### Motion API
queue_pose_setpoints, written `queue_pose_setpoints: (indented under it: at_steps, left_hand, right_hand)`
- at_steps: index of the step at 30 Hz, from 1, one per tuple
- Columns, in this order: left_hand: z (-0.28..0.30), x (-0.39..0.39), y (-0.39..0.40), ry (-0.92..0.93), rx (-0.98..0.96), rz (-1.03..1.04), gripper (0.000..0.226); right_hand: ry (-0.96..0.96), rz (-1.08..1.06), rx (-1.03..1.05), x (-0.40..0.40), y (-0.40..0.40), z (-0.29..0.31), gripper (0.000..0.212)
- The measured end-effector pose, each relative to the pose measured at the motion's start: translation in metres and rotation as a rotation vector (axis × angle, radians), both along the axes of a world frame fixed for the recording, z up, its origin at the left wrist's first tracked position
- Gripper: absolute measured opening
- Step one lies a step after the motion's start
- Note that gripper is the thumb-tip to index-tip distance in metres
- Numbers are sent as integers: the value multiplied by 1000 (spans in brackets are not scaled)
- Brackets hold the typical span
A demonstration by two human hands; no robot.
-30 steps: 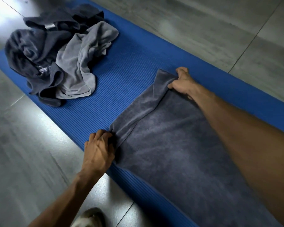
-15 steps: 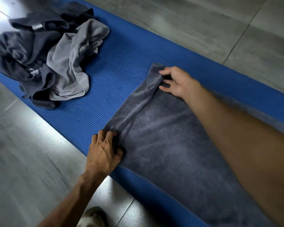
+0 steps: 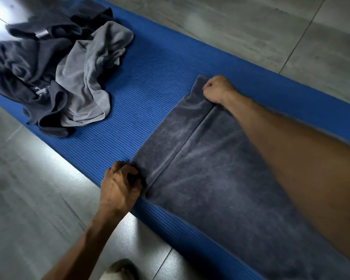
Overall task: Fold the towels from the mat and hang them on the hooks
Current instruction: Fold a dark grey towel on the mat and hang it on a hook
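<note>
head view: a dark grey towel [image 3: 220, 188] lies flat on the blue mat [image 3: 150, 93], its far end folded over. left hand [image 3: 119, 184] and right hand [image 3: 217, 88], fingers curled, each grip a fold corner. crumpled towels [image 3: 55, 73] lie heaped further along the mat.

Home-like room: grey tiled floor [image 3: 240, 27], blue exercise mat [image 3: 150, 87].

The mat [image 3: 141, 110] looks like ribbed matt foam. The near towel [image 3: 220, 178] and the heaped far-left towels [image 3: 49, 73] are soft, napped cloth. The floor [image 3: 28, 188] is smooth, faintly glossy tile.
</note>
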State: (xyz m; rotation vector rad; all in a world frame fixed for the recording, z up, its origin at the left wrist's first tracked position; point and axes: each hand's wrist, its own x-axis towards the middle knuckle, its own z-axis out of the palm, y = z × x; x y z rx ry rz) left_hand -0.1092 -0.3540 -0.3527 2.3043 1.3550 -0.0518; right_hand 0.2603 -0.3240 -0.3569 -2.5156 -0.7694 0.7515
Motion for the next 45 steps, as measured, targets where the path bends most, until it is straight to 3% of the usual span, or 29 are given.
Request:
queue_pose_setpoints:
  at_steps: [4, 8, 10, 13, 15, 18, 22, 25, 27, 29, 31, 34, 36, 39, 42, 45]
  left_hand:
    - [0, -1, 6, 22, 23, 15, 30]
    - [-4, -5, 9, 51, 76, 63, 37]
    - [-3, -4, 6, 70, 155, 20, 40]
    - [1, 5, -8, 33, 247, -112, 48]
    - [1, 8, -14, 67, 200, -148, 53]
    - [1, 11, -12, 113, 108, -135, 61]
    - [-1, 7, -12, 254, 41, -359, 70]
    - [2, 9, -5, 48, -56, -242, 58]
    - [0, 15, 4, -130, 3, -88, 41]
    - [-2, 24, 13, -96, 5, 97, 49]
    - [2, 32, 21, -31, -113, 232, 54]
    - [29, 54, 12, -134, -207, 184, 47]
    - [51, 72, -11, -154, -116, 61, 38]
    - [79, 97, -63, -206, 41, -167, 44]
    - [84, 123, -129, -284, 60, -411, 50]
    - [68, 141, -199, -264, 169, -654, 42]
  right_hand:
    - [184, -62, 152, 8, 1, 1, 37]
    - [398, -94, 442, 10, -1, 5, 58]
    - [311, -17, 434, 5, -5, 8, 62]
    - [40, 62, 421, -13, -20, 11, 48]
    - [-85, 200, 282, -26, -32, 6, 41]
    - [-166, 427, -14, -40, -43, -4, 48]
    - [-262, 448, -80, -48, -46, 0, 63]
    - [-386, 573, -17, -63, -57, -1, 57]
    - [-450, 609, 12, -75, -72, -7, 53]
    - [-496, 512, 81, -87, -92, -9, 52]
    - [-446, 399, 166, -101, -112, -9, 51]
    - [-334, 283, 333, -119, -144, -6, 46]
    - [-192, 197, 463, -126, -163, 3, 44]
    - [127, 0, 623, -129, -187, 30, 42]
    - [454, -248, 634, -114, -208, 54, 40]
    - [538, -523, 557, -82, -234, 54, 43]
